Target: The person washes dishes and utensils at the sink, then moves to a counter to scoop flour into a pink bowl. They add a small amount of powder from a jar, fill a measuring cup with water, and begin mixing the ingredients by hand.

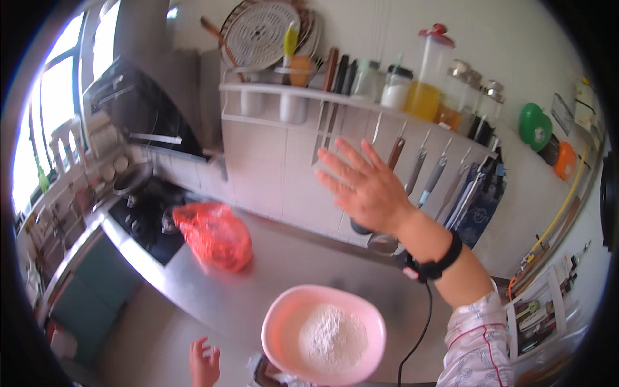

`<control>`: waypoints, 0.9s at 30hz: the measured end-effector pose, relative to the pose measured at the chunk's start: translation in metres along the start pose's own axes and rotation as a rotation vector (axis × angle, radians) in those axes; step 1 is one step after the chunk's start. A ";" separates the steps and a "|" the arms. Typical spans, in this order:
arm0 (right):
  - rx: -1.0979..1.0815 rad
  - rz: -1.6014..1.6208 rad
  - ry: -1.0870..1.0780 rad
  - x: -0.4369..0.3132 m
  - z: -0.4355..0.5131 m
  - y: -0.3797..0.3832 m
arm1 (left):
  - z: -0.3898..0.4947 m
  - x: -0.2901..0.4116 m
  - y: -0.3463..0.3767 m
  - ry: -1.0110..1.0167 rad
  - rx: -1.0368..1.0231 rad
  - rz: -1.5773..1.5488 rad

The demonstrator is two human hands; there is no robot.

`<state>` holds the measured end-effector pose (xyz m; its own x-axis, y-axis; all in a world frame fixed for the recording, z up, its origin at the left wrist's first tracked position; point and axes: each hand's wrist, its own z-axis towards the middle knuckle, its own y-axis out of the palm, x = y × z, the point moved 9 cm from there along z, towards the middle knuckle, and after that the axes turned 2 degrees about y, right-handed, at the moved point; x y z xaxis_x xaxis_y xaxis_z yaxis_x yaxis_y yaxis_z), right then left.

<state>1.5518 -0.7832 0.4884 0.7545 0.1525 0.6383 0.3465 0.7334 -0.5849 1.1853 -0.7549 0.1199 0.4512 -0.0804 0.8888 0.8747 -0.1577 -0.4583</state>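
Note:
My right hand [365,188] is raised with its fingers spread in front of the tiled wall, below the wall shelf, and holds nothing. A black band with a cable is round that wrist. Low in the view, my left hand [205,360] hangs left of the basin, its fingers slightly bent and nothing seen in them. A pink plastic basin [275,309] with a mound of white flour [332,331] stands on the steel counter [285,251]. Behind it to the left lies a tied red plastic bag [217,237], its contents hidden.
A black gas stove [145,220] with a dark pan [133,179] is at the left, under a range hood [145,106]. The white wall shelf [358,100] carries knives, jars and an oil container [425,82]. Ladles and other utensils hang below it. A clear plastic package [271,372] lies beside the basin.

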 end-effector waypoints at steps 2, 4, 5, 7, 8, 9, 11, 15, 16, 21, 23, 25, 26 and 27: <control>0.015 0.538 0.199 -0.027 -0.019 -0.007 | 0.000 0.016 0.011 0.006 -0.028 -0.058; 0.194 2.038 0.585 -0.050 -0.031 0.022 | -0.001 0.032 0.024 0.015 -0.037 -0.234; 0.250 2.388 0.571 -0.066 -0.033 0.024 | -0.004 0.038 0.029 0.016 -0.042 -0.396; 0.352 2.795 0.617 -0.092 -0.037 0.034 | -0.009 0.042 0.037 -0.026 -0.055 -0.525; 0.402 2.819 0.699 -0.104 -0.040 0.041 | -0.012 0.043 0.041 -0.069 -0.089 -0.551; 0.404 2.835 0.704 -0.116 -0.040 0.043 | -0.013 0.046 0.043 -0.073 -0.119 -0.591; 0.408 2.966 0.577 -0.147 -0.032 0.038 | -0.014 0.053 0.042 -0.100 -0.195 -0.684; 0.314 3.296 0.365 -0.219 0.000 0.023 | -0.009 0.086 0.029 -0.056 -0.373 -1.025; 0.277 3.443 0.174 -0.238 0.013 0.012 | -0.008 0.096 0.021 -0.005 -0.396 -1.090; 0.081 2.928 0.326 -0.350 0.089 0.009 | -0.009 0.103 -0.053 0.159 -0.568 -1.269; -0.015 2.731 0.293 -0.395 0.127 0.003 | -0.008 0.076 -0.105 0.157 -0.537 -1.270; -0.100 2.588 0.242 -0.441 0.164 -0.004 | -0.010 0.040 -0.157 0.099 -0.433 -1.341; -0.108 2.582 0.224 -0.464 0.184 -0.007 | -0.011 0.023 -0.183 0.113 -0.389 -1.308; -0.115 2.569 0.195 -0.486 0.204 -0.010 | -0.011 0.007 -0.210 0.128 -0.342 -1.273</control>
<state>1.0679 -0.7298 0.2855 -0.3855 0.1754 -0.9059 -0.7590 -0.6186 0.2032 1.0033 -0.7330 0.2224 -0.6821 0.2187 0.6978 0.5752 -0.4287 0.6967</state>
